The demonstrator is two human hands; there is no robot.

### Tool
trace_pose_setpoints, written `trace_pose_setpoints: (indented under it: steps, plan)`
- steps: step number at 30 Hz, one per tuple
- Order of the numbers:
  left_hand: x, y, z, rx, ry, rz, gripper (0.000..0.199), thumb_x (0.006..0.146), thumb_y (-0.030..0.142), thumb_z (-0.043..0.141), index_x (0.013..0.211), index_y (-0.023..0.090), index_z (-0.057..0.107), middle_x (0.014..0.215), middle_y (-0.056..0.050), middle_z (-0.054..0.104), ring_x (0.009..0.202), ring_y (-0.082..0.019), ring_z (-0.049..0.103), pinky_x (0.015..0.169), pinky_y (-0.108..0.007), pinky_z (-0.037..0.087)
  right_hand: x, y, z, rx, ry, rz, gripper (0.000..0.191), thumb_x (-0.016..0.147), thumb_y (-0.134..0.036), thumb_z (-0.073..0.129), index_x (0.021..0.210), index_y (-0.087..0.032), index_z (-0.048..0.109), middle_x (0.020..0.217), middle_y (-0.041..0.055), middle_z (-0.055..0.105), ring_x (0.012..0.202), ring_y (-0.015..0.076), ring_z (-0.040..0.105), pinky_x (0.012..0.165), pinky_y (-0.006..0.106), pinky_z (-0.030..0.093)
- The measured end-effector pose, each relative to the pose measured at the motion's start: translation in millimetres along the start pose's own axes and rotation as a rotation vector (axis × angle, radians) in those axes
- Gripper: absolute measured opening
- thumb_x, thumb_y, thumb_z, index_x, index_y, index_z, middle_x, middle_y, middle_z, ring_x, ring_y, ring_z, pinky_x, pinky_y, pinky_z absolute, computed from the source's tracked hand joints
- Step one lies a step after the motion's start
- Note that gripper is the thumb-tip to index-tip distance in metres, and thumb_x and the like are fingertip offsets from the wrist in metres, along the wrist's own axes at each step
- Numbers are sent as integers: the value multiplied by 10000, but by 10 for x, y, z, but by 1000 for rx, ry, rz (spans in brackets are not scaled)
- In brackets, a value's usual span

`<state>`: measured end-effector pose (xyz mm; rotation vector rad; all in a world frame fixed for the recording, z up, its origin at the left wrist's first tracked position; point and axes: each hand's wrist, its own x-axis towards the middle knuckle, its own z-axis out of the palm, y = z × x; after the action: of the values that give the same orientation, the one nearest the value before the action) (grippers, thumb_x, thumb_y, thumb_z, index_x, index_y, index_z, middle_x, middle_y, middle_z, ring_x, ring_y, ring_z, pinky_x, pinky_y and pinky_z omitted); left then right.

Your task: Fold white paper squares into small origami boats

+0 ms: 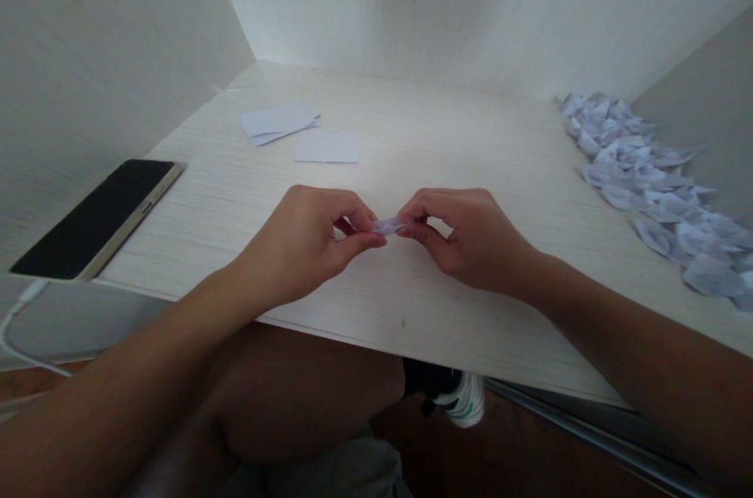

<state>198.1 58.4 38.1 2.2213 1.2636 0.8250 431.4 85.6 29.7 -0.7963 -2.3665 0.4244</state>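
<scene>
A small folded piece of white paper (388, 226) is stretched between my two hands, just above the table (471, 129). My left hand (321, 239) pinches its left end between thumb and fingers. The right end is pinched the same way by my right hand (462, 231). My fingertips hide both ends, so the full shape of the fold cannot be made out. Beyond my left hand lie a flat white paper sheet (327, 147) and a small stack of white paper sheets (276, 121).
A heap of folded white paper pieces (641, 161) runs along the table's right side. At the left edge lies a dark-screened phone (94, 219), with a white cable (29, 294) hanging off the table. White panels (412, 4) enclose the back and sides.
</scene>
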Motion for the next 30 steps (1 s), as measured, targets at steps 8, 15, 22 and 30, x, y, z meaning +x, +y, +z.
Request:
trace_pose_setpoints:
  steps: [8,15,22,30]
  plan:
    - [60,-59,-18,-108,-53,-21,118,853,241,790,737,226,773,690,6,778,573,-160,701,477,-226,495,10,-49,-15,52,-38,110,88,897,-116,674,856,-149,744,780,28,764,689,135,645,675,263,438]
    - [33,-131,-11,-21,34,52,162,850,411,801,745,288,793,657,34,771,503,-169,676,424,-244,444,20,-17,0,137,-8,58,103,951,-158,659,869,-136,717,802,25,735,715,121,618,711,251,451]
    - [83,-249,149,73,171,174,114,885,395,781,895,281,783,844,9,815,551,-167,696,528,-276,551,18,211,51,39,-103,7,157,1020,-249,611,930,-141,683,876,57,711,746,138,577,708,269,433]
    - [66,-6,394,133,361,250,338,877,184,747,1203,217,665,1348,-158,637,962,-251,717,800,-422,661,7,200,25,-322,3,142,136,1032,-201,573,1012,-161,701,1130,114,714,994,185,630,884,317,492]
